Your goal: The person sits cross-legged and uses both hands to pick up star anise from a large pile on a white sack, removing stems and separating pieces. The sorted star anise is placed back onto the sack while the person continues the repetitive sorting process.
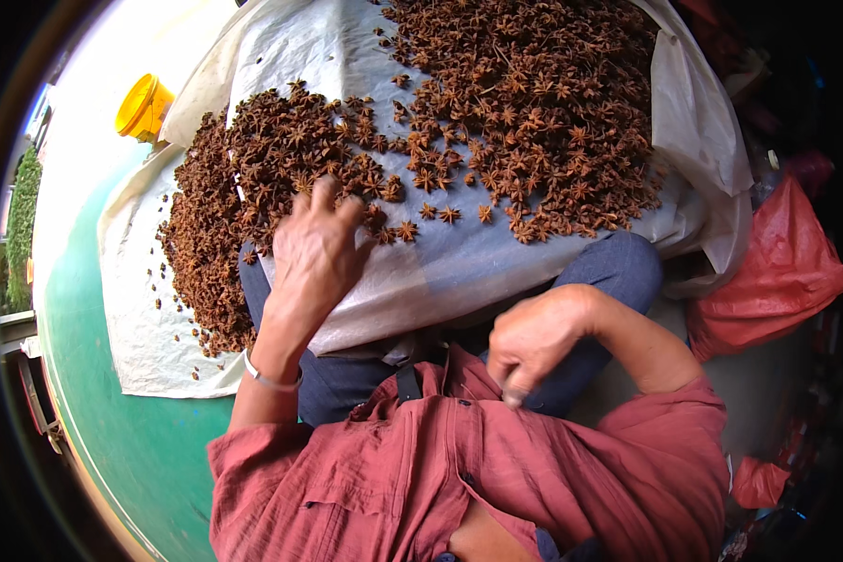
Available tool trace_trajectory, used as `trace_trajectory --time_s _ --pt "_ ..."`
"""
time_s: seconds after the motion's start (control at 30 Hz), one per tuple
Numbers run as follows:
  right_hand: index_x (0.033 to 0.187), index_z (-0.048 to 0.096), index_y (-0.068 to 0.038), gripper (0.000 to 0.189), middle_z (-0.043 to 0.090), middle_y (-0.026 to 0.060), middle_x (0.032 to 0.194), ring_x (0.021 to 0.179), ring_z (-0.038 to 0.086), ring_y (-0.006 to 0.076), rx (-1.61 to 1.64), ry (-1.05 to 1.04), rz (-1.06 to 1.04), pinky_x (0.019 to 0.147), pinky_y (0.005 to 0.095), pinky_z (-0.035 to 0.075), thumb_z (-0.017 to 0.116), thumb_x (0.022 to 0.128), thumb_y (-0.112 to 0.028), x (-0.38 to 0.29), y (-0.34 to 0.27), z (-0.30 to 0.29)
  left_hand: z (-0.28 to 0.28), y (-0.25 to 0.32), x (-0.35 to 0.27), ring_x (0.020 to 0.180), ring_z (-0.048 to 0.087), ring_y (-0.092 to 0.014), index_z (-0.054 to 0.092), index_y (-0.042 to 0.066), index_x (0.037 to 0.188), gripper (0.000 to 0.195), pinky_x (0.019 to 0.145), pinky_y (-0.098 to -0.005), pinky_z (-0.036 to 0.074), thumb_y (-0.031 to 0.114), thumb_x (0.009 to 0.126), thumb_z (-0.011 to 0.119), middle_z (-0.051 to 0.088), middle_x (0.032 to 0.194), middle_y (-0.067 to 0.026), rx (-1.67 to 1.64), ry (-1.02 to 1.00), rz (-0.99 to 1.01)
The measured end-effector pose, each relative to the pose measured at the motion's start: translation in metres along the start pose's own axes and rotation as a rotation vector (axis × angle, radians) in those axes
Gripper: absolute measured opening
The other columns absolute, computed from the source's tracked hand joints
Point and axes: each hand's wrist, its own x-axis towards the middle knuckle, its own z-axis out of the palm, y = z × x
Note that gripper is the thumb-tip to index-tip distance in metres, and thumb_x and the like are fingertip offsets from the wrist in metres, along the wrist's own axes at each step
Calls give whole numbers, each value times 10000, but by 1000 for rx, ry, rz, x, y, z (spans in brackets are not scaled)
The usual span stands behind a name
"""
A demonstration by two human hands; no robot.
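Note:
Dried star anise covers the pale woven plastic sheet [463,253] before me: a large pile [534,105] at the top right, a smaller pile [281,147] left of centre and a heap of finer pieces [203,267] at the far left. My left hand [316,246], with a bangle at its wrist, lies at the near edge of the smaller pile, fingertips against the pods; whether it grips any is hidden. Several single stars, one star anise [450,215] among them, lie between the piles. Over my right knee, near my shirt, my right hand [534,344] hangs with curled fingers; its palm is hidden.
A yellow plastic bucket [140,107] stands beyond the sheet at the upper left, on a green surface [147,449]. A red plastic bag [780,274] sits at the right, with a smaller red bag [760,482] below it. My knees are under or beside the sheet's near edge.

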Motion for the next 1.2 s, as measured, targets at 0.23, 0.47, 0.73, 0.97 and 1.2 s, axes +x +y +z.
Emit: trace_trajectory --time_s 0.23,0.47,0.73,0.97,1.2 --pt "941 671 -4 170 687 201 770 720 699 353 -596 1349 323 659 449 550 643 793 -83 -1 29 -66 83 10 93 1029 593 -248 718 158 1043 255 929 -421 390 67 831 607 647 995 -70 11 44 153" --pt "943 605 -33 106 666 139 741 619 687 271 -1101 1567 253 539 374 538 592 839 -29 25 55 -107 82 6 87 912 628 -284 692 84 955 186 820 -437 434 106 770 691 655 887 -92 -339 145 160" --pt "744 665 -64 109 658 67 623 531 645 191 -291 1157 -304 499 338 495 686 772 -167 14 34 -87 44 -14 68 912 686 -218 684 18 1103 266 816 -322 560 44 838 693 687 1016 -126 -1157 210 -346" --pt "941 721 15 237 716 181 776 689 723 237 -67 919 336 677 373 567 718 808 -181 -22 34 -98 86 25 90 810 663 -241 728 91 811 180 742 -399 449 263 864 725 674 759 -82 -69 209 -73" --pt "834 649 25 109 662 267 828 812 680 426 -435 1443 463 729 500 556 649 795 -76 -20 63 -104 106 24 105 880 650 -300 690 95 813 79 785 -452 410 165 799 655 672 958 -94 -58 107 -90"
